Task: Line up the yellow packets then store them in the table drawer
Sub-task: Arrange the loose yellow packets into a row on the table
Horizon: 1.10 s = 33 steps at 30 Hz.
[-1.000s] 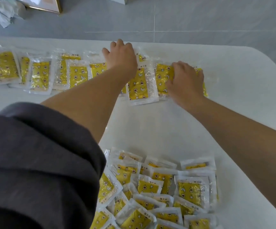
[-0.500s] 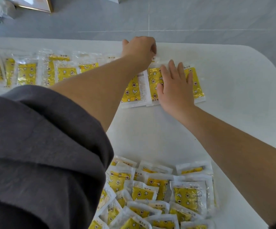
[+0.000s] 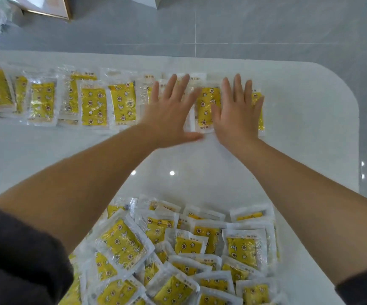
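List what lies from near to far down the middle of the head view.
First the heap of yellow packets → bare white table → left hand and right hand, spread over the row of packets → grey floor.

Glossy white table [image 3: 299, 128] with rounded corner, grey tiled floor [image 3: 266, 23], gold-edged frame [image 3: 52, 14] beyond.

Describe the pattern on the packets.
Packets: yellow, printed with small stars, moons and flowers; head view.

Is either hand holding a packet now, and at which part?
Nothing is held. The left hand and right hand are spread flat, fingers straight, over the right end of the far packet row.
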Tool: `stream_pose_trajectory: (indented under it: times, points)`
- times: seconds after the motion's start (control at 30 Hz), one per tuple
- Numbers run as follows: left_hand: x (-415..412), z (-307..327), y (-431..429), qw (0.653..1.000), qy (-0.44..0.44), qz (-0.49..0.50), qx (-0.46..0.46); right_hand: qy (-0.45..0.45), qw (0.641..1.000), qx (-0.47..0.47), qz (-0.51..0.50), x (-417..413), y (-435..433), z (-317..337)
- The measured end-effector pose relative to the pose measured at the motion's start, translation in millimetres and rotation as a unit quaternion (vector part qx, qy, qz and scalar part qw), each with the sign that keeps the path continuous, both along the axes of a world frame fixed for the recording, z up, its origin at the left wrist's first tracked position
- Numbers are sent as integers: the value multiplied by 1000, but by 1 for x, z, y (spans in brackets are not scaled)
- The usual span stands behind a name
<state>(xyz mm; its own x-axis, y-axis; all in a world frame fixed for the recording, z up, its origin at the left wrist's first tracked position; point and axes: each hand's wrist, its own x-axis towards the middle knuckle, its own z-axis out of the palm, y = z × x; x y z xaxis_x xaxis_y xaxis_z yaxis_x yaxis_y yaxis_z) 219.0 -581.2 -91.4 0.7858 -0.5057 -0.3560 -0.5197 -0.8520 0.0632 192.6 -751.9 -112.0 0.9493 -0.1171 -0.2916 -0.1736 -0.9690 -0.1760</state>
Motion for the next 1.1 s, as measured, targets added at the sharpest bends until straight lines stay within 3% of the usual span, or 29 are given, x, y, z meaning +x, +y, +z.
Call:
stream_pose_trajectory:
  times: [0.13, 0.4, 0.5, 0.7, 0.9, 1.1]
  points:
    - [-17, -17, 7, 998, -28, -33, 54, 56, 998, -17, 34, -23, -12, 1]
    - [-8, -18, 7, 998, -56, -13, 34, 59, 998, -14, 1, -14, -4, -7]
    - [-34, -5, 18, 998, -51, 19, -14, 31, 998, -20, 44, -33, 6, 5]
    - [-138, 26, 88, 975, -16, 164, -147, 53, 987, 44, 142, -111, 63, 33]
    - [-253, 35, 197, 933, -10, 338, -126, 80, 960, 167, 208, -191, 162, 45]
    - [-326, 35, 272, 860, 42, 497, -105, 72, 945, 256, 189, -252, 252, 54]
